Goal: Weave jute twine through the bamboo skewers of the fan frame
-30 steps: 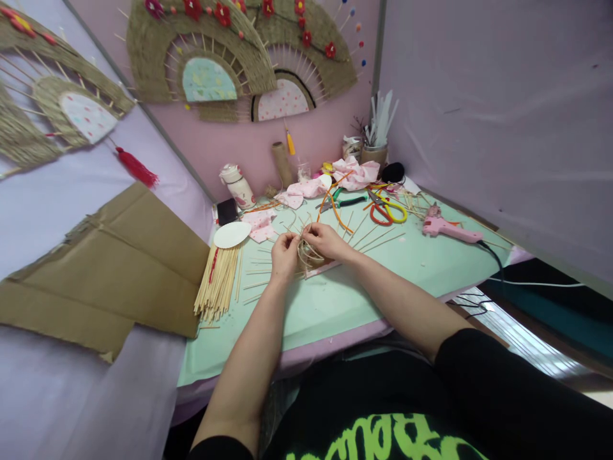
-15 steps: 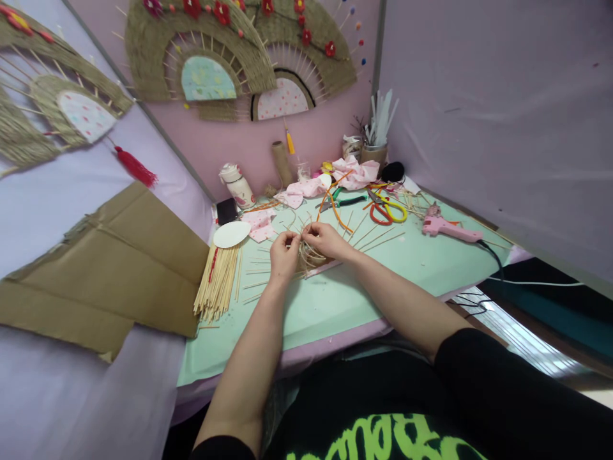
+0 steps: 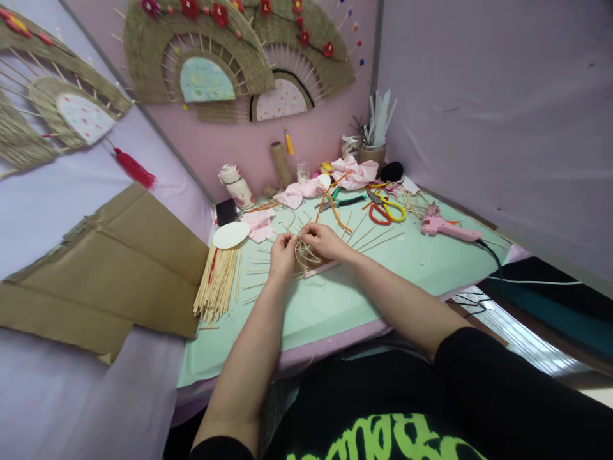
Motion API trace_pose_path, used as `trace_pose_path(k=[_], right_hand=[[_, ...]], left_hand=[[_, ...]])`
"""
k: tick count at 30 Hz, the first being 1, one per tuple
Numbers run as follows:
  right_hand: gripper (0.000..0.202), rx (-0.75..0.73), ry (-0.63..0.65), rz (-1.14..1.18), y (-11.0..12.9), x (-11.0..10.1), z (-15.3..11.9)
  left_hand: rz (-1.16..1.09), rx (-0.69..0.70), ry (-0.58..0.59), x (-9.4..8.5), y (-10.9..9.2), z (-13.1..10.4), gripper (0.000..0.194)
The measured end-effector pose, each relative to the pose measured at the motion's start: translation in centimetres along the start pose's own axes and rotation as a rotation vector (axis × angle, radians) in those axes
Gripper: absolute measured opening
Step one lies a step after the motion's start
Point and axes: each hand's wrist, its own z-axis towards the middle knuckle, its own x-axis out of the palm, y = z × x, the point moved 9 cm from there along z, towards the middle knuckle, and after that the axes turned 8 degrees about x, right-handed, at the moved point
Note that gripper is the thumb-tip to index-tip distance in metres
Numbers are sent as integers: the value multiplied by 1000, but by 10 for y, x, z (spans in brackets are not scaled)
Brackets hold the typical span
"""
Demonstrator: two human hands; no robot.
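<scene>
On the green tabletop [image 3: 335, 313] lies a half-round piece [image 3: 316, 269] with thin sticks [image 3: 376, 237] fanning out from it. My left hand [image 3: 283, 254] is pinched closed at its upper left, on twine. Close beside it, my right hand [image 3: 322, 240] is also closed on the twine [image 3: 306, 253], which hangs in loose loops below the fingertips. The two hands nearly touch. My fingers hide part of the piece and the inner ends of some sticks.
A stick bundle [image 3: 218, 281] lies left, under a white oval [image 3: 232, 235], beside folded cardboard [image 3: 110, 275]. Behind are a bottle [image 3: 236, 186], pliers [image 3: 347, 202] and scissors [image 3: 387, 208]. A pink glue gun [image 3: 447, 227] with a cord lies right.
My left hand has shifted very slightly left, and the twine loops below the fingers have changed shape. My right hand stays almost in place, and both hands remain closed.
</scene>
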Motion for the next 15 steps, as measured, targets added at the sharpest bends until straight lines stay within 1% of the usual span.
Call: trace_pose_path(k=[3,5,8,11,15], right_hand=[[12,13,-5,31,-2,0,1],[14,35,-34,43,-4,-3,2],[21,49,-59,109,-6,-7,3],[25,55,-54,222,-8,-9,4],[24,85,-42,322,-9,-9,4]], left_hand=[[186,132,8,-3,-15,0,11],[308,232,10,-3,-28,-3,10],[413,325,27,1,-40,-7,9],[415,339,48,4,-40,-8,9],[337,311,52,3,-37,-6,9]])
